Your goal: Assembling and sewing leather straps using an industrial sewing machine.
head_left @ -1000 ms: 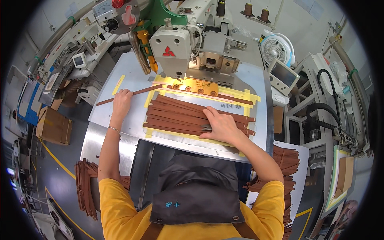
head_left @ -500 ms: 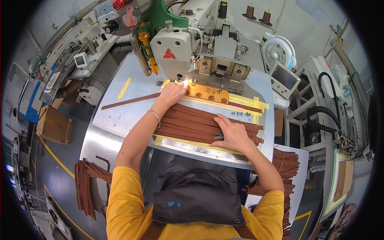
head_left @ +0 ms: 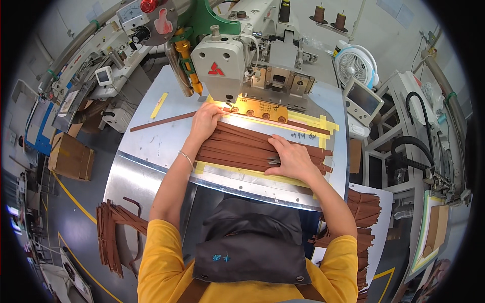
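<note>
A long brown strap (head_left: 161, 121) lies across the pale work plate, along the near edge of a yellow template (head_left: 260, 110) under the sewing machine head (head_left: 219, 68). My left hand (head_left: 204, 122) is closed on this strap just left of the lit template, fingertips pressed together. My right hand (head_left: 293, 160) rests on the right part of a row of brown straps (head_left: 237, 150) lying side by side in front of the template. Dark thread snips (head_left: 273, 160) stick out from under its palm, their handles hidden by the hand.
Yellow tape (head_left: 323, 126) marks the plate. More brown straps hang at the left (head_left: 108, 235) and lie in a pile (head_left: 365, 209) on a white board at the right. A control screen (head_left: 362, 97) and a small fan (head_left: 352, 65) stand at the back right.
My left hand has slid left along the strap, away from the template. My right hand stays on the row of straps with the snips, shifted only slightly.
</note>
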A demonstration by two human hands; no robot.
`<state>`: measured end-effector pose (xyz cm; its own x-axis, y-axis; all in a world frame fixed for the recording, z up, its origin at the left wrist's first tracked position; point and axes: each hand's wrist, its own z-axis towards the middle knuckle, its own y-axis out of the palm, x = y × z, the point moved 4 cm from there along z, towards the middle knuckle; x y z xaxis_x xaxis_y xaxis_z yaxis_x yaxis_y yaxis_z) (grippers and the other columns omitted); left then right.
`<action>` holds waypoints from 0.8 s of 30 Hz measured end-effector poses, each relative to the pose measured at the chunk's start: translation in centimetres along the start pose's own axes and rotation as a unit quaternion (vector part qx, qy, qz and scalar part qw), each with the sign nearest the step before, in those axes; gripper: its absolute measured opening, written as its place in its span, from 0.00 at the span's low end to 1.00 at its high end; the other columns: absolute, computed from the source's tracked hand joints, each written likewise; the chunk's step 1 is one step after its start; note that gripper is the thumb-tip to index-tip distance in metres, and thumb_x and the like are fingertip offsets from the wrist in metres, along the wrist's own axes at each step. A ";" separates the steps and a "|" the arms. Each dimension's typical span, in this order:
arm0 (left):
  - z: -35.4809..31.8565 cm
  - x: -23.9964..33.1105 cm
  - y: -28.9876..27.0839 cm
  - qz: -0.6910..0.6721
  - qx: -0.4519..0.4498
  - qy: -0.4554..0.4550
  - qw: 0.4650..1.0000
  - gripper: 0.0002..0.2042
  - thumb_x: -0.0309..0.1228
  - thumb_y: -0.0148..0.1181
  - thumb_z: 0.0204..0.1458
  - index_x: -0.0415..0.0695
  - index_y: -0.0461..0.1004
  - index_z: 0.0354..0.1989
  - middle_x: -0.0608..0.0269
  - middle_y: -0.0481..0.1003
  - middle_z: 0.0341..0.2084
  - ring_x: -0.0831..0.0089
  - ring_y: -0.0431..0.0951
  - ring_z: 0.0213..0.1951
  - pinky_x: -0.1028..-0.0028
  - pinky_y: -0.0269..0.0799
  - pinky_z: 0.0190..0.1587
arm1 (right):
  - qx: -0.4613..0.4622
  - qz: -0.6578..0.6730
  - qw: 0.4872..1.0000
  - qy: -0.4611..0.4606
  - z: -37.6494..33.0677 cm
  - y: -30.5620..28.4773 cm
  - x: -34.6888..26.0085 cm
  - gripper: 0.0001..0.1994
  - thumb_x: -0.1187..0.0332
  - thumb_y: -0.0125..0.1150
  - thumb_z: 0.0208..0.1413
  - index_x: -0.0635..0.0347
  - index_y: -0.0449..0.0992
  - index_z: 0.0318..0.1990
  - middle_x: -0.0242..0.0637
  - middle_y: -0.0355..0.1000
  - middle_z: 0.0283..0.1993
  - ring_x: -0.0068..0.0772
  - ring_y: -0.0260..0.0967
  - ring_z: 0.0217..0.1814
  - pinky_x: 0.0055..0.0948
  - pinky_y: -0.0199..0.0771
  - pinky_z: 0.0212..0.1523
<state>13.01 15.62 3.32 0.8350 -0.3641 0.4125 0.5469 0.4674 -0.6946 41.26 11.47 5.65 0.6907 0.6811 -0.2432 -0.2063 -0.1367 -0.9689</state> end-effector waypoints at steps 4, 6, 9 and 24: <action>-0.1 -0.1 0.1 0.008 0.016 0.048 0.999 0.01 0.24 0.61 0.45 0.42 0.76 0.25 0.62 0.78 0.30 0.62 0.74 0.40 0.64 0.70 0.41 | -0.002 0.016 1.000 -0.011 0.2 0.3 0.2 0.47 0.42 0.73 0.32 0.61 0.64 0.60 0.47 0.60 0.66 0.49 0.75 0.44 0.41 0.75 0.44; 0.0 0.0 0.3 0.028 -0.013 0.037 0.999 0.00 0.23 0.60 0.45 0.41 0.75 0.25 0.62 0.78 0.31 0.62 0.74 0.40 0.64 0.70 0.42 | -0.007 0.016 1.000 -0.004 0.1 0.4 0.3 0.48 0.42 0.73 0.32 0.61 0.63 0.60 0.47 0.59 0.66 0.48 0.75 0.44 0.41 0.75 0.45; 0.1 0.4 0.4 0.080 -0.045 0.038 0.995 0.01 0.22 0.58 0.46 0.41 0.74 0.26 0.60 0.77 0.29 0.62 0.74 0.39 0.64 0.69 0.41 | -0.003 0.016 1.000 -0.007 0.1 0.3 0.3 0.48 0.42 0.72 0.32 0.60 0.63 0.61 0.47 0.59 0.66 0.48 0.75 0.44 0.41 0.75 0.45; -0.1 0.3 0.6 0.084 -0.037 0.041 0.995 0.03 0.19 0.53 0.43 0.41 0.69 0.22 0.56 0.71 0.22 0.59 0.73 0.36 0.63 0.69 0.39 | -0.001 -0.005 1.000 -0.002 0.1 0.3 0.0 0.47 0.40 0.72 0.32 0.59 0.65 0.59 0.39 0.61 0.66 0.45 0.74 0.47 0.39 0.76 0.44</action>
<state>13.60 15.73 2.98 0.9051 -0.3518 0.2387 0.3908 0.4679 -0.7927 41.18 11.51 5.34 0.6904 0.6849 -0.2331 -0.1986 -0.1305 -0.9714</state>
